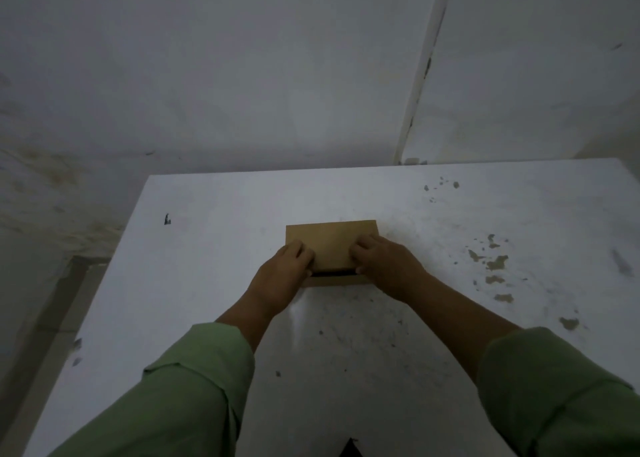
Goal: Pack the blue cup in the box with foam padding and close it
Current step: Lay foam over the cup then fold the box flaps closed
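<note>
Blue cup, hidden from me, presumably sits inside the brown cardboard box point(330, 245) mid-bench; with left hand point(289, 269) and right hand point(382, 262) fingers curled onto its lid, the near-edge gap could stay open if I press unevenly.

White scuffed table point(207, 283); brown cardboard box point(330, 240) on it.

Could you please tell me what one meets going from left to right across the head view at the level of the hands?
Bare white tabletop → left hand, curled on the lid's near left corner → brown cardboard box, lid almost down → right hand on the lid's right side → chipped patches in the white tabletop paint.
</note>
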